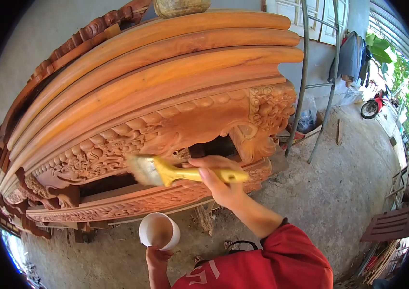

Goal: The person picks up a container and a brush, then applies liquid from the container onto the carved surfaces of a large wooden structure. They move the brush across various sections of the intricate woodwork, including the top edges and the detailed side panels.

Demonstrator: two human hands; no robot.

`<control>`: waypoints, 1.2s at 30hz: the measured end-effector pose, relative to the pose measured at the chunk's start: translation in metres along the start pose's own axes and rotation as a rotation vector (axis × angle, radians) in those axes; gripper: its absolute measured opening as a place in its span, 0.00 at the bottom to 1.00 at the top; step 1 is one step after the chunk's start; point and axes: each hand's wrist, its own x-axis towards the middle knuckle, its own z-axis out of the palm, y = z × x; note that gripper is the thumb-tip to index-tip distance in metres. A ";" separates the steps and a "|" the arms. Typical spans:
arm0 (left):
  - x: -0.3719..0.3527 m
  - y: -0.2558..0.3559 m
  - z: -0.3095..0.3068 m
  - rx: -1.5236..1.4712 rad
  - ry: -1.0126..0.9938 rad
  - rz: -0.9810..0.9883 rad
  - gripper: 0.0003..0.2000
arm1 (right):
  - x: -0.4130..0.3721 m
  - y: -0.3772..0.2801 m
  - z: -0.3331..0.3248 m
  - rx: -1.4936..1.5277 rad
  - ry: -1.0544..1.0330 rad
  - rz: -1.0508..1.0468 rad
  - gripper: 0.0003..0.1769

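My right hand (221,178) grips the yellow handle of a wide paintbrush (185,173). The brush's pale bristles point left and overlap the carved band of a large wooden furniture piece (166,120) with scrollwork and a dark opening below. Below the brush, my left hand (158,257) is closed on the lower rim side of a white plastic cup (176,236). Inside the cup a brownish liquid or coating shows.
Rounded wooden slabs (204,43) form the top of the piece, with a jar-like object (181,6) on it. A metal ladder (305,82) stands at its right end. Farther off are a red motorbike (374,105) and dark slatted wood (395,221).
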 end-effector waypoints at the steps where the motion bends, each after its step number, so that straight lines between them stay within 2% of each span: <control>1: -0.001 0.000 0.001 0.007 -0.007 -0.013 0.22 | -0.001 0.006 0.003 0.238 0.033 0.173 0.10; 2: -0.002 -0.003 0.002 -0.001 0.002 -0.005 0.22 | -0.002 0.015 0.004 0.478 0.063 0.347 0.09; 3: -0.002 -0.006 0.001 -0.017 0.009 -0.003 0.22 | -0.003 0.039 -0.002 0.017 0.092 -0.048 0.11; 4: -0.003 -0.008 0.001 -0.033 0.017 0.000 0.21 | -0.012 0.055 -0.014 -0.079 0.066 -0.021 0.12; 5: -0.005 -0.008 0.001 -0.042 0.028 0.011 0.21 | -0.022 0.052 -0.031 0.098 0.082 0.324 0.14; 6: -0.006 -0.007 0.003 -0.018 0.033 0.004 0.21 | -0.027 0.060 -0.040 0.299 0.296 0.485 0.16; 7: -0.007 -0.006 0.003 0.005 0.039 -0.003 0.21 | -0.020 0.046 -0.057 0.321 0.449 0.544 0.17; 8: -0.006 -0.005 0.001 -0.008 0.050 0.006 0.21 | -0.032 0.064 -0.076 0.177 0.659 0.456 0.17; 10: -0.003 -0.006 -0.005 -0.055 0.034 0.000 0.22 | -0.046 0.090 -0.125 0.106 0.850 0.345 0.19; 12: -0.005 -0.002 -0.007 -0.060 0.022 0.003 0.22 | -0.036 0.063 -0.144 0.109 0.821 0.351 0.21; 14: -0.006 0.001 -0.011 -0.067 0.012 0.004 0.22 | -0.031 0.050 -0.146 -0.103 0.850 0.200 0.15; 15: -0.006 0.003 -0.014 -0.068 0.016 -0.001 0.22 | -0.027 0.048 -0.135 -0.095 0.835 0.201 0.15; 17: -0.005 0.011 -0.022 -0.082 0.029 0.000 0.23 | -0.020 0.041 -0.097 -0.559 0.720 -0.106 0.11; 18: -0.005 0.015 -0.027 -0.095 0.011 0.007 0.23 | -0.016 0.036 -0.075 -0.547 0.711 -0.106 0.11; 20: -0.003 0.023 -0.042 -0.114 -0.001 0.019 0.23 | -0.010 0.025 -0.029 -0.933 0.188 -0.250 0.10; 24: 0.008 0.045 -0.090 -0.149 -0.009 0.005 0.24 | -0.025 0.014 0.072 -0.759 0.208 -0.167 0.11; 27: 0.014 0.075 -0.128 -0.080 -0.003 0.061 0.23 | -0.030 -0.008 0.144 -0.417 0.345 0.003 0.08; 28: 0.014 0.087 -0.139 -0.080 -0.007 0.053 0.23 | -0.029 -0.015 0.166 -0.426 0.342 0.004 0.08; 32: 0.013 0.142 -0.168 0.129 -0.036 0.176 0.26 | -0.013 -0.049 0.240 -0.367 0.169 -0.187 0.03; 35: 0.014 0.168 -0.187 0.239 -0.016 0.200 0.28 | -0.011 -0.055 0.288 -0.251 0.099 -0.194 0.03; 36: 0.015 0.175 -0.191 0.259 -0.022 0.206 0.27 | -0.010 -0.050 0.299 -0.045 0.020 -0.127 0.03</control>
